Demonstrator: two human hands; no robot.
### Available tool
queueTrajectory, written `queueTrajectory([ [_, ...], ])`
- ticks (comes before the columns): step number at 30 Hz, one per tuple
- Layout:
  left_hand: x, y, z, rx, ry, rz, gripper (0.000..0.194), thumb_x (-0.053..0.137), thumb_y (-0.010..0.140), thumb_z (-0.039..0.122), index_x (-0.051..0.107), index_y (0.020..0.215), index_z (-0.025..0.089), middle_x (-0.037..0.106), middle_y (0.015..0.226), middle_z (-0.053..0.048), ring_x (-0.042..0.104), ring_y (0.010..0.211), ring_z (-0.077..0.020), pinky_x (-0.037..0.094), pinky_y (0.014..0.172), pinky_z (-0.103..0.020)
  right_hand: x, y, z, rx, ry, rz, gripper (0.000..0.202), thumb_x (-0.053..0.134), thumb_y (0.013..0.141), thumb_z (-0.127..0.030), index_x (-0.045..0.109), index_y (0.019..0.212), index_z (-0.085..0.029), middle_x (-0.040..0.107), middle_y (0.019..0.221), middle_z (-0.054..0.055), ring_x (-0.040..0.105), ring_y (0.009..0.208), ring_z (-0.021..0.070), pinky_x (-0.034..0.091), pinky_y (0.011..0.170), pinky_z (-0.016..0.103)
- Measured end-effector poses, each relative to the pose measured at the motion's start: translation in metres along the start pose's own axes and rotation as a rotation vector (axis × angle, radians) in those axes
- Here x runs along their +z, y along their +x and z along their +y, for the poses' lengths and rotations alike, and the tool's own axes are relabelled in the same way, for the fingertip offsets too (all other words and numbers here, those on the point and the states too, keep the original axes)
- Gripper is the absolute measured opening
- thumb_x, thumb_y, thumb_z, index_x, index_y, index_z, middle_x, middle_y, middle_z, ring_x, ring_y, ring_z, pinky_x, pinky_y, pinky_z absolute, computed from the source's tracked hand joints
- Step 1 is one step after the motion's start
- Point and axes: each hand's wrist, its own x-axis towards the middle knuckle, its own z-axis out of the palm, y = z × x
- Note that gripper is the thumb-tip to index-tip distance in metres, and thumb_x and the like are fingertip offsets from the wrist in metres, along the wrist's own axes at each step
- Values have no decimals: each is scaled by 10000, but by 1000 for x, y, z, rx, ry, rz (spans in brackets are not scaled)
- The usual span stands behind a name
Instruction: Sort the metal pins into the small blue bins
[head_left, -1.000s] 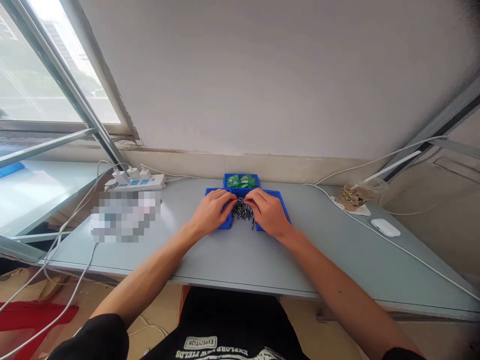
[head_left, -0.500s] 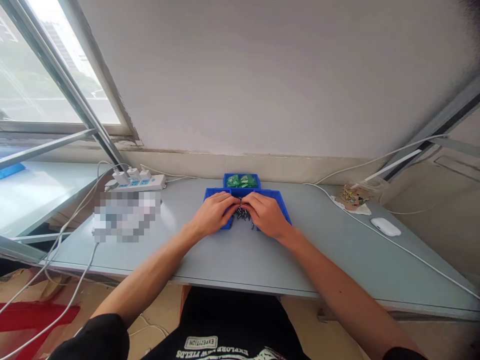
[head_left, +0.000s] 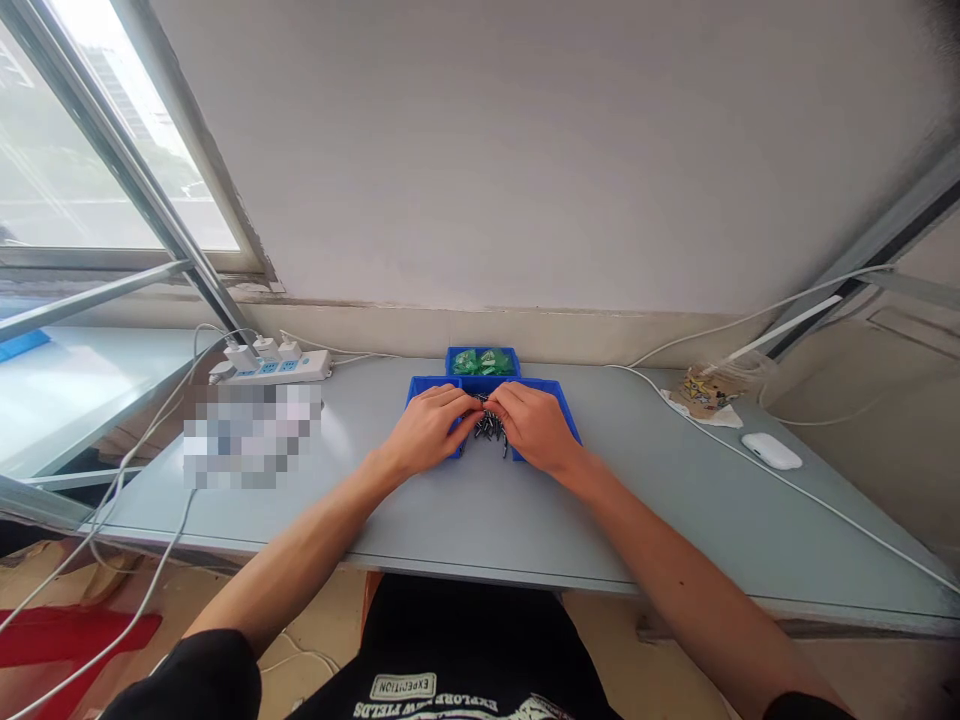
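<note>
My left hand (head_left: 433,428) and my right hand (head_left: 536,428) meet fingertip to fingertip above several small dark metal parts (head_left: 489,427). Both hands are closed in a pinch, and whatever sits between the fingertips is too small to make out. Under and around my hands are blue bins (head_left: 562,410), partly covered by them. Behind these, a smaller blue bin (head_left: 482,350) holds green packets (head_left: 493,361).
A white power strip (head_left: 300,367) with plugs and a blurred-out patch lie at the left. On the right are a white earbud case (head_left: 772,451), a brown printed cup (head_left: 701,394) on a napkin, and a long white cable (head_left: 795,485).
The fingertips have shifted very slightly, and a little more of the metal parts shows below them. The bins have stayed in place.
</note>
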Motion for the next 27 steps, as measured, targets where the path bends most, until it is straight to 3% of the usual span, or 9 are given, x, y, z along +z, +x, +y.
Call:
queueTrajectory([
  [7, 0, 1, -2, -37, 11, 58, 231, 500, 1069, 327, 683, 992, 210, 712, 864, -35, 658, 846, -184, 496, 788, -332, -1, 2, 9, 69, -37, 90, 337, 386, 1116, -338, 552, 843, -229, 654, 793, 25, 557, 705, 175, 380, 684, 322],
  [13, 1, 0, -5, -74, 18, 93, 199, 517, 1052, 299, 676, 970, 210, 716, 869, -24, 654, 831, -175, 501, 796, -337, -14, 3, 21, 276, -31, 438, 321, 389, 1103, -358, 557, 855, -244, 651, 800, 34, 565, 790, 220, 384, 832, 395],
  [16, 2, -1, -5, -74, 21, 93, 203, 516, 1050, 297, 678, 961, 211, 713, 859, -22, 654, 826, -174, 498, 791, -335, -23, 4, 23, 365, -4, 559, 290, 377, 1097, -361, 610, 971, -242, 693, 954, 79, 579, 934, 259, 383, 895, 433],
  [19, 2, -1, -4, -77, 14, 100, 196, 522, 1049, 298, 675, 962, 211, 715, 868, -18, 651, 826, -171, 493, 791, -331, -26, 5, 21, 347, 3, 583, 260, 385, 1088, -337, 621, 1052, -233, 695, 1081, 105, 571, 1045, 278, 381, 929, 449],
  [22, 1, -1, -4, -81, 10, 106, 187, 528, 1048, 298, 672, 966, 212, 715, 870, -13, 647, 828, -171, 484, 801, -328, -20, 5, 15, 204, -16, 429, 203, 445, 1069, -277, 623, 981, -236, 702, 951, 68, 588, 935, 245, 398, 891, 424],
  [24, 1, -1, -4, -98, 20, 118, 180, 536, 1045, 300, 674, 968, 213, 713, 867, -13, 645, 829, -172, 475, 797, -324, -13, 4, 8, 61, -45, 216, 183, 482, 1052, -228, 636, 954, -232, 712, 900, 47, 594, 911, 229, 404, 883, 409],
  [27, 0, 0, -3, -136, 40, 138, 164, 547, 1038, 286, 677, 966, 218, 714, 875, -10, 646, 832, -170, 464, 798, -316, 0, 1, -3, -149, -160, -167, 174, 517, 1016, -153, 684, 1021, -200, 738, 1010, 75, 584, 1050, 250, 392, 958, 427],
])
